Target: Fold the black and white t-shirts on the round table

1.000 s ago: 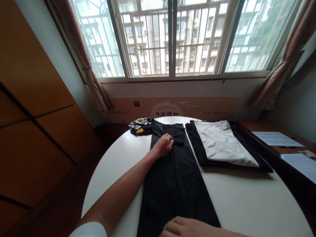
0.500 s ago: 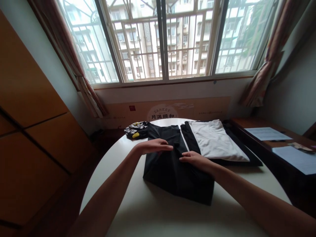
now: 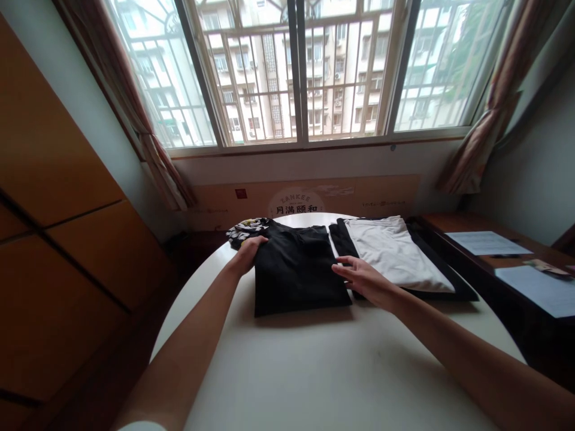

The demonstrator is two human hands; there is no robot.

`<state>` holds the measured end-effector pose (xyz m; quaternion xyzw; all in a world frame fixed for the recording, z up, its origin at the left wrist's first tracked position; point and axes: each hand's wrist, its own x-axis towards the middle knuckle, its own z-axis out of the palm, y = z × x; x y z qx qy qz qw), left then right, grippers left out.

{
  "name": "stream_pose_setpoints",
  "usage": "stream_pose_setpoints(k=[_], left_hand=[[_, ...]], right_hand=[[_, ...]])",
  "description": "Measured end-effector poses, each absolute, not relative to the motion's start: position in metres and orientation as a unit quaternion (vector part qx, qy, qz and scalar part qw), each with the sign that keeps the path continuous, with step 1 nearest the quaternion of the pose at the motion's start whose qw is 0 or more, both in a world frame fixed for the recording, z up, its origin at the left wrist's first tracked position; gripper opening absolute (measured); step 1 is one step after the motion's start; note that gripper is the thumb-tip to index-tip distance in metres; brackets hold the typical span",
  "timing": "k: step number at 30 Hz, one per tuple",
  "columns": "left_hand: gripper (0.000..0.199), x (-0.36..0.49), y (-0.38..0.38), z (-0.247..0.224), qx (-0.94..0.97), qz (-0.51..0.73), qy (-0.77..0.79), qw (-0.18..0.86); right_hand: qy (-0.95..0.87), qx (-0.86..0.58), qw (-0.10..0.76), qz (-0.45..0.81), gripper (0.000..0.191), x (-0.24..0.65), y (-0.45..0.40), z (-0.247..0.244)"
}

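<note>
A dark folded garment [image 3: 299,269], its exact kind unclear, lies on a round white table [image 3: 287,371]. My left hand [image 3: 250,252] is closed at its left edge, the fingertips resting on the cloth and partly out of sight. On the other side, my right hand [image 3: 362,276] is open with fingers apart, close by the garment's right edge. A patterned black, white and yellow cloth [image 3: 247,230] sits bunched just beyond my left hand. To the right, a folded white garment [image 3: 395,254] rests on top of black folded clothes [image 3: 460,287].
A dark wooden desk [image 3: 435,226] with paper sheets [image 3: 487,243] stands at the right. Behind the table, a printed beige board [image 3: 215,200] leans below the barred window [image 3: 299,90]. Orange cabinet doors [image 3: 103,257] rise at the left.
The black garment's near part has been folded away from me, so it is shorter and squarer. My left hand moved left to its edge; my right hand let go and opened.
</note>
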<state>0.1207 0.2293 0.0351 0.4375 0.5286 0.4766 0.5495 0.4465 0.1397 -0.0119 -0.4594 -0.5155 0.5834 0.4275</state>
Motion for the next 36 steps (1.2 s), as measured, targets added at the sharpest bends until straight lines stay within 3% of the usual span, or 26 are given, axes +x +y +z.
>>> stream_pose_setpoints(k=[10, 14, 18, 20, 24, 29, 36], left_hand=[[0.040, 0.119, 0.230, 0.006, 0.488, 0.377, 0.526, 0.585], [0.048, 0.121, 0.203, 0.005, 0.522, 0.368, 0.504, 0.581], [0.054, 0.116, 0.153, 0.004, 0.553, 0.347, 0.504, 0.565], [0.057, 0.112, 0.125, 0.007, 0.562, 0.344, 0.491, 0.570], [0.060, 0.110, 0.082, 0.013, 0.575, 0.327, 0.459, 0.593], [0.057, 0.112, 0.073, 0.019, 0.550, 0.381, 0.497, 0.552], [0.033, 0.115, 0.126, 0.034, 0.519, 0.439, 0.537, 0.500]], right_hand=[[-0.580, -0.554, 0.368, 0.470, 0.063, 0.438, 0.136, -0.017], [-0.611, -0.561, 0.282, 0.483, 0.084, 0.444, 0.123, -0.009], [-0.633, -0.552, 0.178, 0.513, 0.079, 0.446, 0.107, 0.010], [-0.623, -0.542, 0.190, 0.531, 0.074, 0.446, 0.103, 0.018], [-0.572, -0.534, 0.302, 0.545, 0.074, 0.441, 0.107, 0.017], [-0.514, -0.514, 0.383, 0.569, 0.064, 0.431, 0.132, -0.005], [-0.594, -0.491, 0.326, 0.547, 0.043, 0.408, 0.174, 0.009]])
